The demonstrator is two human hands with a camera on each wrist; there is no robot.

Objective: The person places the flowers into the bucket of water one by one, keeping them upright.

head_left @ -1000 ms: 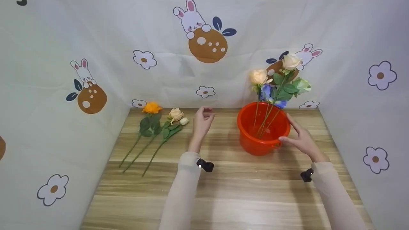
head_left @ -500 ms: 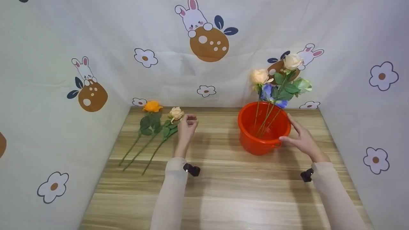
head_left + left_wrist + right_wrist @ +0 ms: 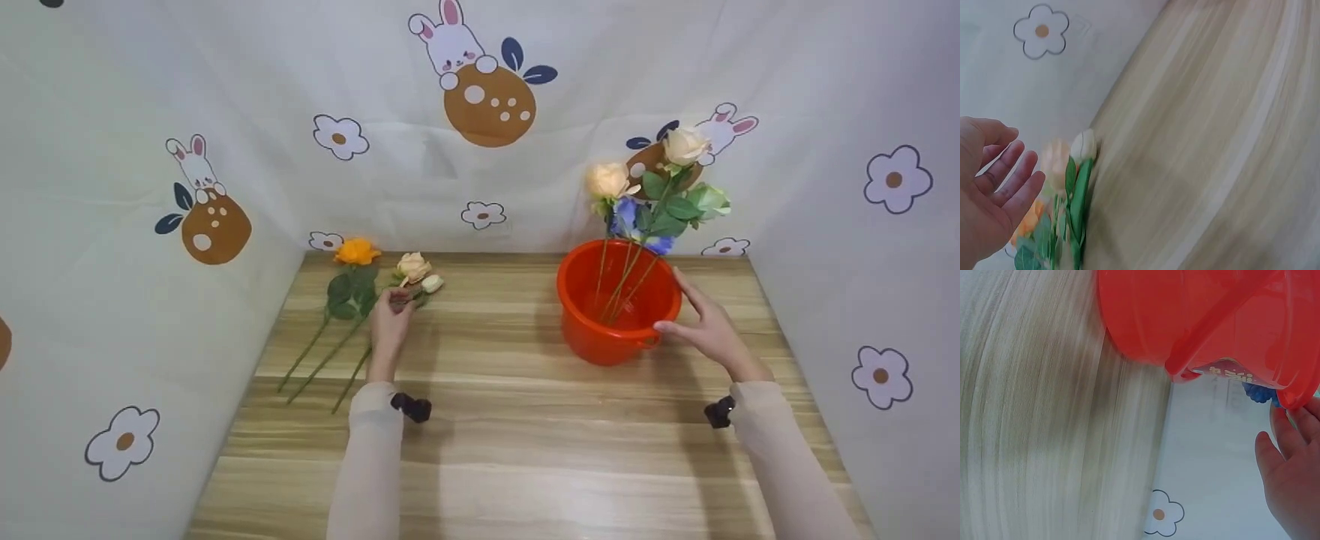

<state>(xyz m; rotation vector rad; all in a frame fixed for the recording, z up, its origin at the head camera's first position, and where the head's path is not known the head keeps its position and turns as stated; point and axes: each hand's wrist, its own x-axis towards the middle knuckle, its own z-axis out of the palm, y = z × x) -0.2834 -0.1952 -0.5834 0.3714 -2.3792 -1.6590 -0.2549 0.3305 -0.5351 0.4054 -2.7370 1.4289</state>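
My left hand point(image 3: 391, 322) is over the peach rose point(image 3: 413, 267) and white tulip point(image 3: 432, 283), which lie on the table at left. In the left wrist view its fingers point(image 3: 1019, 188) are loosely bent with nothing between them, apart from the white tulip point(image 3: 1083, 147). An orange rose point(image 3: 357, 252) lies just left of that hand. At right, my right hand point(image 3: 709, 330) rests against the rim of a red bucket point(image 3: 592, 341), fingers fairly straight and thumb spread. Inside the bucket stand several stemmed flowers: peach roses point(image 3: 607, 181), a pale green rose point(image 3: 709, 200) and blue blooms point(image 3: 624, 216).
The wood-grain table point(image 3: 525, 457) is enclosed by pale cloth walls point(image 3: 405, 180) printed with rabbits and flowers. The red bucket handle point(image 3: 1224, 318) hangs down its side. Bare stems point(image 3: 322, 367) point towards the table's front left.
My left hand has moved left and a little nearer, from beside the flowers to over their stems. The right hand and bucket have stayed in place.
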